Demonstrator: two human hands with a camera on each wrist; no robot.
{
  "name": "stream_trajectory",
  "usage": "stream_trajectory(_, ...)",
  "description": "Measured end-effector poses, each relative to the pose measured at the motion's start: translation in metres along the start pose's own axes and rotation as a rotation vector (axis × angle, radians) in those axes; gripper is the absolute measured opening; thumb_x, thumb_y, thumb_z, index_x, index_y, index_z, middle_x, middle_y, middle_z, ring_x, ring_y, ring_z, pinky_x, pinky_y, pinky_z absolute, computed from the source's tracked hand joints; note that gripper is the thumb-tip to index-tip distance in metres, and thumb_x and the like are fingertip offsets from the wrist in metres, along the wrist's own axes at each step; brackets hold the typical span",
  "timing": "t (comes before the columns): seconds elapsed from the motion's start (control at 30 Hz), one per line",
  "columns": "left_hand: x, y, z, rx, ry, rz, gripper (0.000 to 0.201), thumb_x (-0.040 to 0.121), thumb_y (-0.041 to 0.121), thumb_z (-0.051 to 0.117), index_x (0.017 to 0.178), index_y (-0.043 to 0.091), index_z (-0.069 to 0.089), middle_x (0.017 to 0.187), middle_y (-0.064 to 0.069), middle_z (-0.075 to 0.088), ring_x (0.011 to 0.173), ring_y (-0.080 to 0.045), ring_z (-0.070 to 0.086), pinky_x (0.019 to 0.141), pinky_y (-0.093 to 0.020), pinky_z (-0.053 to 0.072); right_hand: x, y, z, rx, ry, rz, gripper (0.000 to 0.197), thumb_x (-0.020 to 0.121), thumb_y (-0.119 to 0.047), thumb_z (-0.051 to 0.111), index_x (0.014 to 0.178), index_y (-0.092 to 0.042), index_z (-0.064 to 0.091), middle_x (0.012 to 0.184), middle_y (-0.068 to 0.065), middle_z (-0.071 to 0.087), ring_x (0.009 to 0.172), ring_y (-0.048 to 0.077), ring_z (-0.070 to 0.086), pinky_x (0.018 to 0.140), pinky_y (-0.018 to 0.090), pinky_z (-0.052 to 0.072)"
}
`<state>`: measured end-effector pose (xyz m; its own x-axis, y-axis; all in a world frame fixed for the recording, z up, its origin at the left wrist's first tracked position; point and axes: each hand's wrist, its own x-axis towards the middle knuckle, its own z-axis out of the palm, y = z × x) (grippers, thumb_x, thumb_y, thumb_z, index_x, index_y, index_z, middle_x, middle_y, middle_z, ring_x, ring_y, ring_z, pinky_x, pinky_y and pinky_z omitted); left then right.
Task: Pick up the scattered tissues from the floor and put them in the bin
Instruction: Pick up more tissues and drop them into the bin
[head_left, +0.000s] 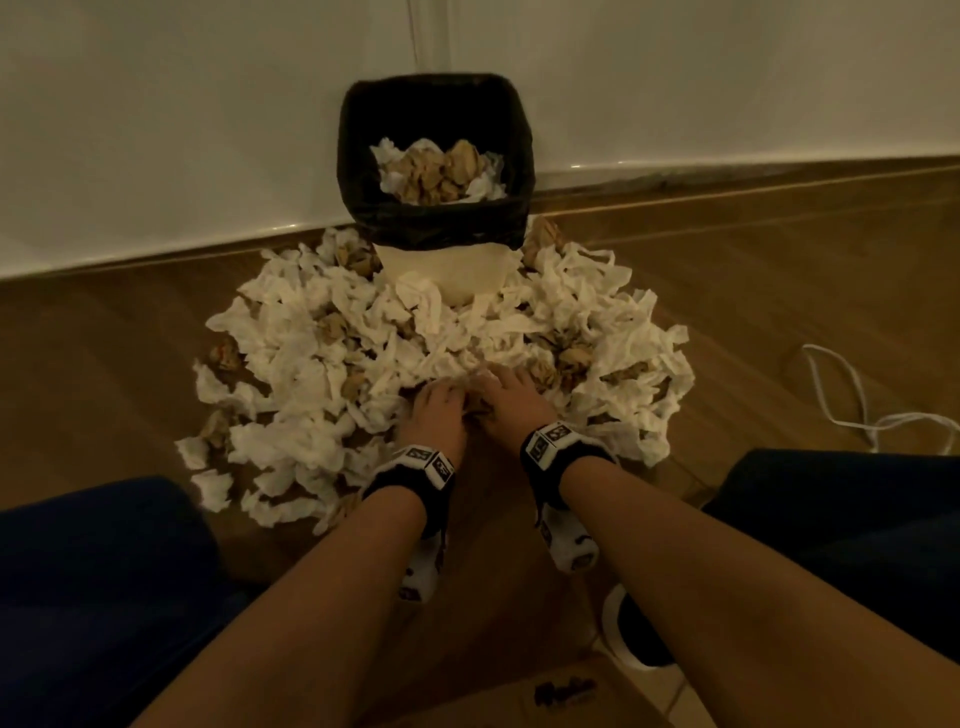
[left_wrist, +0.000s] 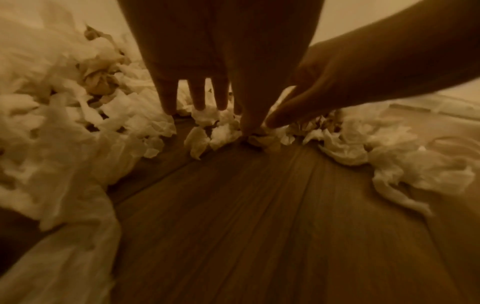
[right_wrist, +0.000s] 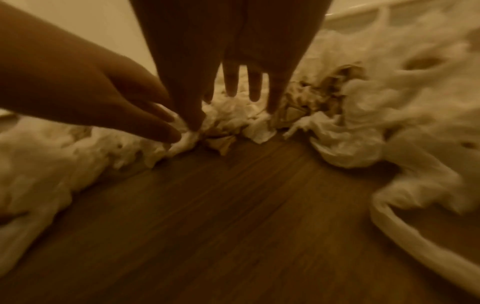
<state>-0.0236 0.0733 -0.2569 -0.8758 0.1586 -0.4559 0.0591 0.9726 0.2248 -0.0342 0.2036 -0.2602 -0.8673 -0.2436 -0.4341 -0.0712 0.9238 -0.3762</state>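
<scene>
Barely started: bin part-filled, tissues mostly left on floor, left hand and right hand kept flat-fingered, nothing grasped.

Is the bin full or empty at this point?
Partly full. The bin holds white and brown crumpled tissues below its rim, with black liner showing above them. How deep they go cannot be told.

white tissues, black bin liner, brown floor
</scene>
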Motion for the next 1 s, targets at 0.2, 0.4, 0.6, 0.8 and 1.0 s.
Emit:
stream_trajectory(0.2,-0.011,-0.013,0.016,0.118,-0.080,-0.005,0.044,0.100,0.016,0.032,0.143,0.017,0.028,0.146,-0.008,0.029,0.131,-0.030,0.033,0.106,-0.044,0.036,0.002,-0.004,0.019,-0.222,-0.140,-0.021,0.054,0.093,-0.035,0.051,0.143,-0.032,0.031,0.157,0.003,0.007,0.142,0.038,0.006,0.108,0.053,0.032)
stream_trajectory(0.4,-0.014,-0.016,0.017,0.124,0.197,-0.039,0.042,0.097,0.030,0.041,0.136,0.018,0.032,0.145,-0.011,0.024,0.129,-0.032,0.034,0.093,-0.038,0.045,-0.004,0.000,0.023,-0.217,0.052,0.013,0.033,0.091,-0.017,0.053,0.124,-0.016,0.049,0.138,0.008,0.032,0.128,0.042,0.027,0.092,0.045,0.048)
stream_trajectory(0.6,0.003,-0.011,0.009,0.123,0.056,0.022,0.059,0.096,0.026,0.045,0.145,0.041,0.014,0.154,-0.007,0.005,0.135,-0.039,0.021,0.102,-0.049,0.039,-0.003,0.008,0.018,-0.220,0.040,0.025,0.049,0.087,-0.031,0.057,0.133,-0.025,0.040,0.141,0.006,0.032,0.124,0.043,0.032,0.096,0.045,0.043)
stream_trajectory(0.8,0.009,-0.022,0.006,0.093,-0.045,0.013,0.050,0.093,0.007,0.048,0.138,0.022,0.035,0.144,-0.011,0.022,0.119,-0.037,0.044,0.094,-0.045,0.047,-0.005,0.011,0.020,-0.120,0.000,0.068,0.032,0.093,-0.005,0.041,0.122,-0.010,0.054,0.137,0.013,0.036,0.130,0.035,0.031,0.110,0.044,0.027)
stream_trajectory(1.0,0.012,-0.032,0.005,-0.067,0.049,0.059,0.035,0.093,-0.001,0.044,0.127,0.004,0.046,0.142,-0.012,0.032,0.105,-0.028,0.055,0.089,-0.037,0.049,-0.009,0.015,0.019,0.120,0.043,0.170,0.035,0.093,0.003,0.041,0.126,-0.006,0.051,0.145,0.015,0.032,0.136,0.030,0.031,0.110,0.037,0.031)
